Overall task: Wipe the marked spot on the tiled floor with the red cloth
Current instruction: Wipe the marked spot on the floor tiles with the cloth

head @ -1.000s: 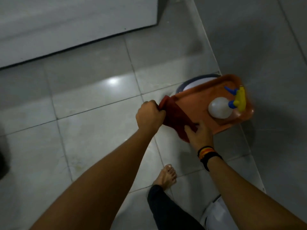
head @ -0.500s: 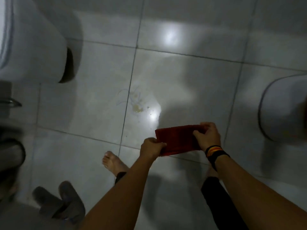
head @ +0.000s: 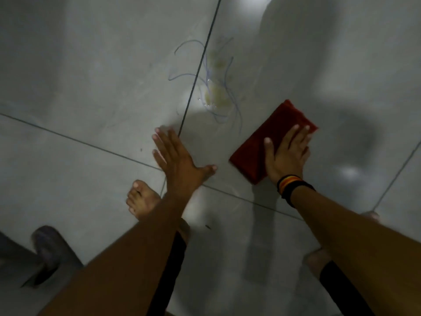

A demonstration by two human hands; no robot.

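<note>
The marked spot point(head: 214, 94) is a yellowish wet stain ringed by blue scribbled lines, straddling a dark grout line on the pale tiled floor point(head: 91, 92). The folded red cloth point(head: 262, 144) lies flat on the tile just right of and below the spot. My right hand point(head: 288, 153), with dark bands at the wrist, presses palm-down on the cloth's near half. My left hand point(head: 180, 158) rests flat on the bare floor, fingers spread, just below the spot and left of the cloth, holding nothing.
My bare left foot point(head: 142, 199) stands on the tile below my left hand. A dark slipper point(head: 49, 249) lies at the lower left. My right leg in a dark trouser cuff point(head: 335, 279) is at the lower right. Grout lines cross the floor.
Both hands held the cloth in the air before. Now the view is much nearer the floor, the cloth lies on the tile under my right hand, and my left hand has let go and rests on the floor.
</note>
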